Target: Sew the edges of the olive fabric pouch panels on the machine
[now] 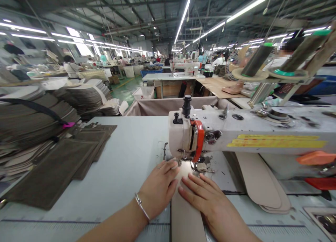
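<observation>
A long beige fabric strip (187, 217) lies on the grey sewing table (131, 158) and runs up under the presser foot (200, 166) of a white sewing machine (236, 133). My left hand (159, 187) lies flat on the strip's left edge, fingers stretched toward the foot, a silver bracelet on the wrist. My right hand (210, 200) lies flat on the strip's right side, fingers pointing up-left, tips touching the left hand.
Dark brown fabric panels (60, 165) are spread at the left, with tall stacks of cut pieces (31, 119) behind. Beige oval pieces (262, 186) lie under the machine arm. Thread cones (258, 60) stand at the upper right. Other workstations and people fill the background.
</observation>
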The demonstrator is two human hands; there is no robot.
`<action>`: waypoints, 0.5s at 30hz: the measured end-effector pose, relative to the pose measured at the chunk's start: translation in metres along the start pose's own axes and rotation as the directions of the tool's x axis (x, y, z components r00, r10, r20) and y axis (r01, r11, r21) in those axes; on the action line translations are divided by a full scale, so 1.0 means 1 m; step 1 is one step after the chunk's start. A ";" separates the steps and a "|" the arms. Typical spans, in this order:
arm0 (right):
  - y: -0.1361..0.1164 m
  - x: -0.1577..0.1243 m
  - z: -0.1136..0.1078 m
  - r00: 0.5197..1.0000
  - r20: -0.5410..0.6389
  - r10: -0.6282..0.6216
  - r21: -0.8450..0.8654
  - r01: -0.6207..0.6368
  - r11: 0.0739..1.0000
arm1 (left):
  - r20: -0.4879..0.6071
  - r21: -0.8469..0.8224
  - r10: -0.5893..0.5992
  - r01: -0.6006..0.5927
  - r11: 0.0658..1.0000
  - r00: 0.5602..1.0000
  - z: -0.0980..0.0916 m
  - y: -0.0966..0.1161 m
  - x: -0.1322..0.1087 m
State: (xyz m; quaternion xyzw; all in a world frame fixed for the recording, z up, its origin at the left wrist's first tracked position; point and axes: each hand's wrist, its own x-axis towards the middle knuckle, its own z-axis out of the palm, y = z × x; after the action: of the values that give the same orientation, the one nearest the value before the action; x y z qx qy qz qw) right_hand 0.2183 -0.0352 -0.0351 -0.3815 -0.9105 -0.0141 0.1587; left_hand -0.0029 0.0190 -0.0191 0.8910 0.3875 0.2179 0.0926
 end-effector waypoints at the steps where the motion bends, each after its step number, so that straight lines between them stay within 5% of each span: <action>1: 0.000 0.000 0.000 1.000 0.006 -0.002 -0.014 0.002 1.000 | 0.002 -0.001 -0.003 0.003 1.000 1.000 0.000 0.000 0.000; 10: 0.003 0.000 0.004 0.999 0.014 -0.032 -0.087 0.033 0.996 | 0.027 -0.085 -0.044 0.047 0.995 0.999 -0.001 0.006 0.002; 15: 0.019 -0.003 0.019 0.976 -0.151 -0.160 -0.153 0.137 0.979 | 0.104 -0.107 -0.039 0.050 0.993 0.994 -0.043 -0.002 -0.013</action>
State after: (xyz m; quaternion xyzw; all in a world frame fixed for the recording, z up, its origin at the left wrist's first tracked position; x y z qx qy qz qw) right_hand 0.2280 -0.0212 -0.0558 -0.3203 -0.9172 -0.1214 0.2035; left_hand -0.0320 0.0109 0.0138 0.8856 0.3895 0.1911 0.1657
